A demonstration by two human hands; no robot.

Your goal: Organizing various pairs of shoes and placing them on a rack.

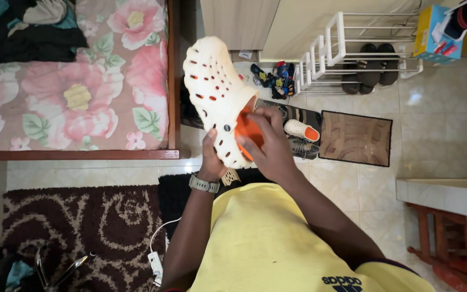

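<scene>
Floor: pale glossy tiles (374,184)
Bed: floral sheet (77,97), wooden frame
Rugs: brown patterned rug (82,227), small doormat (355,138)
Storage: white shoe rack (347,48) with dark sandals

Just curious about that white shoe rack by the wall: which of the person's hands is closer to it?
Right. The right hand, at the orange opening of the cream clog, lies on the side towards the white shoe rack. The left hand grips the clog's heel end, farther from it.
</scene>
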